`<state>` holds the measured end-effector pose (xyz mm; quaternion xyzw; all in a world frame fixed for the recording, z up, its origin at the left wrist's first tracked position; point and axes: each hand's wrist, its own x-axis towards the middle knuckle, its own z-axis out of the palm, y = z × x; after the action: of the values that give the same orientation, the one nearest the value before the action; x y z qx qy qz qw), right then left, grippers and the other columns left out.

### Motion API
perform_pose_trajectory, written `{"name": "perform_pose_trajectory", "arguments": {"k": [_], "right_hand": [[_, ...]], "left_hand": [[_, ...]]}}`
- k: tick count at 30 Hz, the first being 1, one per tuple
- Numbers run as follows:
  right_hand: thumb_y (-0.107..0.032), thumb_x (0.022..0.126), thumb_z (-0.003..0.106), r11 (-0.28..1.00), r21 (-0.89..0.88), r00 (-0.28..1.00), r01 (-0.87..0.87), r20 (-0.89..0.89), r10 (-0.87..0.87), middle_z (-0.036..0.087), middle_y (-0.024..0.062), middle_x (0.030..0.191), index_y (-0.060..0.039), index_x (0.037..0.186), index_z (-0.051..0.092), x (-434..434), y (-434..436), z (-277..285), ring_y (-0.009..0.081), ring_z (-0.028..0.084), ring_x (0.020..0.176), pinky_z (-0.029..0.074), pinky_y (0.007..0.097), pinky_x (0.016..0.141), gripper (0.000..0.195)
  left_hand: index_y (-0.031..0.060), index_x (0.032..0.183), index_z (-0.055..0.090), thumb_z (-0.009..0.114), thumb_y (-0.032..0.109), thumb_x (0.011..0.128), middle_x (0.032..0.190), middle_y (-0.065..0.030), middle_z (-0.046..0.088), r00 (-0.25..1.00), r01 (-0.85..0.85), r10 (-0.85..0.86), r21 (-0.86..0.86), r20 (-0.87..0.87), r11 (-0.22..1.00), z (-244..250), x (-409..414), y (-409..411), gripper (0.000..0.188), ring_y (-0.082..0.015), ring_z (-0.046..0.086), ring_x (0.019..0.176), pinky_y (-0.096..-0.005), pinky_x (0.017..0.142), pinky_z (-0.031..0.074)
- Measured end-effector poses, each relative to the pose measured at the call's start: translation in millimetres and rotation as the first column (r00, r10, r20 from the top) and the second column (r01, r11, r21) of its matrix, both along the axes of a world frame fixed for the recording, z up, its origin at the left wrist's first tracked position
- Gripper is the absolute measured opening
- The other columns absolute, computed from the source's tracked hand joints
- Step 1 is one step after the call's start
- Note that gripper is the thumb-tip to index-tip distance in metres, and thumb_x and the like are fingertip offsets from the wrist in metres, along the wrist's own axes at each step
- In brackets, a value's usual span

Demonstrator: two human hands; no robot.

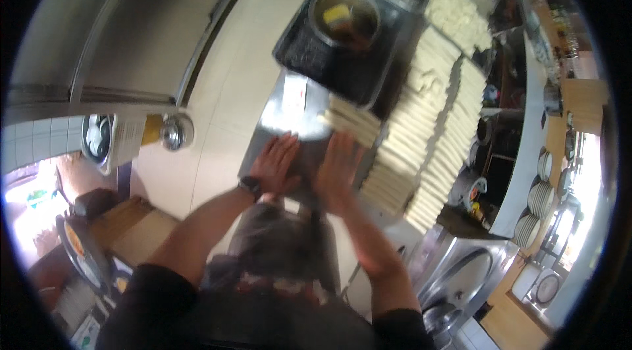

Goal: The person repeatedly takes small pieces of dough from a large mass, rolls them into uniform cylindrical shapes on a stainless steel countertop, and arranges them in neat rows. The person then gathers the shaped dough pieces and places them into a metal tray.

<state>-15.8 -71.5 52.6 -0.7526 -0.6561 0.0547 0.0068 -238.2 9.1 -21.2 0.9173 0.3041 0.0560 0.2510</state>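
My left hand, with a dark watch at the wrist, lies palm down with fingers apart over the near part of a shiny metal worktop. My right hand is blurred, flat and stretched forward beside it; nothing shows in its grip. Just beyond its fingertips lie a few pale dough strips. To the right, many more dough strips lie in two long rows. Farther forward, a round metal bowl with a yellow block in it stands on a black tray. What the palms touch is hidden.
A heap of pale dough pieces lies beyond the rows. On the right are a metal sink and stacked plates on a shelf. A metal bowl is at the left, near a large metal cabinet.
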Motion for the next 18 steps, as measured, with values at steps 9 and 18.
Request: {"name": "perform_pose_trajectory", "arguments": {"k": [9, 18], "right_hand": [[-0.055, 0.092, 0.074, 0.961, -0.206, 0.942, -0.182, -0.316, 0.111, 0.038, 0.0353, 0.171, 0.0101, 0.164, 0.039, -43, -116, -60, 0.0485, 0.042, 0.158, 0.022, 0.0683, 0.132, 0.103], [-0.04, 0.101, 0.062, 0.994, -0.003, 0.99, -0.112, 0.09, 0.112, 0.037, 0.0302, 0.174, 0.0067, 0.167, 0.039, -69, -112, -63, 0.0445, 0.032, 0.164, 0.017, 0.0658, 0.134, 0.084]], "left_hand": [[-0.0064, 0.161, 0.047, 0.079, 0.056, 0.09, 0.176, -0.0234, 0.039, 0.992, 0.013, -0.021, 0.062, 0.121, 0.998, 0, -2, -5, 0.1, -0.04, 0.035, 0.165, -0.0579, 0.135, 0.027], [-0.0067, 0.165, 0.044, 0.07, 0.046, 0.098, 0.177, -0.026, 0.037, 0.973, 0.141, -0.139, -0.002, 0.183, 0.99, -5, -19, -97, 0.089, -0.0437, 0.027, 0.168, -0.0656, 0.135, 0.021]]}}
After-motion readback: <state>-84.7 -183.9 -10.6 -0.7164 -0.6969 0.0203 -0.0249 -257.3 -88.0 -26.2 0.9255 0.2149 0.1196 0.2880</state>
